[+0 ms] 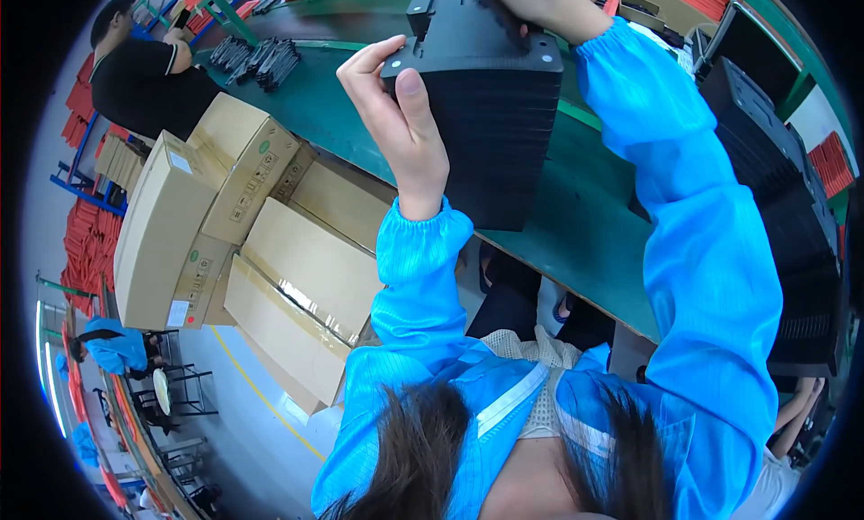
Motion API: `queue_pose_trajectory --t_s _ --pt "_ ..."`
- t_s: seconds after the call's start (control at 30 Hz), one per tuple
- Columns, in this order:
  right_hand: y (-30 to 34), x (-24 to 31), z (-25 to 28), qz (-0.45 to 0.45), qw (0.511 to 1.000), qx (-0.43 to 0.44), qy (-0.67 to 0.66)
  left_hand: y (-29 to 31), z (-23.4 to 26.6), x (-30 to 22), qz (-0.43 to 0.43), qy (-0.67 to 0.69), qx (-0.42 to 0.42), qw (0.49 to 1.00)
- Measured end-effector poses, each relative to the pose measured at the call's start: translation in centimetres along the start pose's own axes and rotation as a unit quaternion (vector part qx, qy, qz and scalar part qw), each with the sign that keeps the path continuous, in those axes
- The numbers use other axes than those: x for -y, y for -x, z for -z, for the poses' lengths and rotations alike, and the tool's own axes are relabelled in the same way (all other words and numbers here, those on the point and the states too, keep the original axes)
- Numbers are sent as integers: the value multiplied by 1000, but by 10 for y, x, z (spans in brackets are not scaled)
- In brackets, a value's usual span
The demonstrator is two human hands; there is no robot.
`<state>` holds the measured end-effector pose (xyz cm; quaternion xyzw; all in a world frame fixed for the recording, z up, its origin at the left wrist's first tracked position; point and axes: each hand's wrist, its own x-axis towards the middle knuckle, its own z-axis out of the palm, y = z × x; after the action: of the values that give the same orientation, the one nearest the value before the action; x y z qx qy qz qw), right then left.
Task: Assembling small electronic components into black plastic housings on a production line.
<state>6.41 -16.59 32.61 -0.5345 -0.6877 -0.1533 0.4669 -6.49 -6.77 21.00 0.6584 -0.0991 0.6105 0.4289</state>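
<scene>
A tall stack of black plastic panels [490,133] stands on the green tabletop right in front of me, with small pale round spots at its upper corners. My left hand [405,115] is at the stack's left upper corner, its thumb raised and the fingers stretched out apart along the edge. Over the far right of the stack's top reaches my right hand [544,5], close to a black raised part [459,20]. Most of its fingers are hidden or cut off by the upper rim, so its grip does not show.
Large cardboard boxes [310,268] are piled left of the green table [585,205]. More black stacks [774,187] stand at the right. Black parts [252,63] lie on the table's far left. A person in black [148,70] stands beyond the boxes; another person's hands [801,403] show lower right.
</scene>
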Motion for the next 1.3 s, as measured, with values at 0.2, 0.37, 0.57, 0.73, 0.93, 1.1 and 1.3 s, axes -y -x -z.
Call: queue_pose_trajectory --t_s 0.2,0.37,0.57,0.73,0.93,1.1,1.3 --pt "15 76 67 -71 558 -500 -658 0 -1 3 -10 -2 6 1000" --pt "124 29 23 170 740 -134 -636 -1 6 2 -18 -29 -8 999" --pt "250 -15 -30 -303 886 -352 9 -1 -3 -1 -4 -52 -8 999" --pt "273 -45 -44 -382 843 -377 -40 0 -2 0 -10 -62 -8 998" --pt "308 -36 -48 -371 820 -424 -104 3 -1 -2 12 -80 -14 997" --pt "335 -6 -56 -352 804 -463 -120 3 -2 0 13 -92 -31 995" --pt "364 5 -55 -366 761 -508 -171 2 -4 2 10 -79 -20 997"
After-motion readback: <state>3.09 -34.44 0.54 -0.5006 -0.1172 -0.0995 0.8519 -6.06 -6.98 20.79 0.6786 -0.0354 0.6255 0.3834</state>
